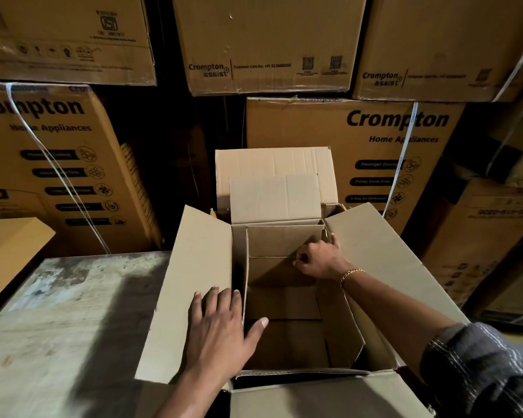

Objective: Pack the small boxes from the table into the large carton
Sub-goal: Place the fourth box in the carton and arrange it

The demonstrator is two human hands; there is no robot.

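The large brown carton (194,297) stands open in front of me with its side flaps spread outward and its far flap upright. Inside it, at the far end, sits a small open-topped cardboard box (278,245) with one flap standing up. My right hand (320,260) reaches into the carton, fingers curled over the small box's right wall. My left hand (221,324) lies flat on the carton's left flap, fingers apart, thumb hooked over the inner edge. The near half of the carton's bottom shows bare cardboard.
A worn grey table top (58,327) extends to the left of the carton. Stacked printed appliance cartons (375,140) form a wall close behind and to both sides. A tan board or box corner (9,245) juts in at the left.
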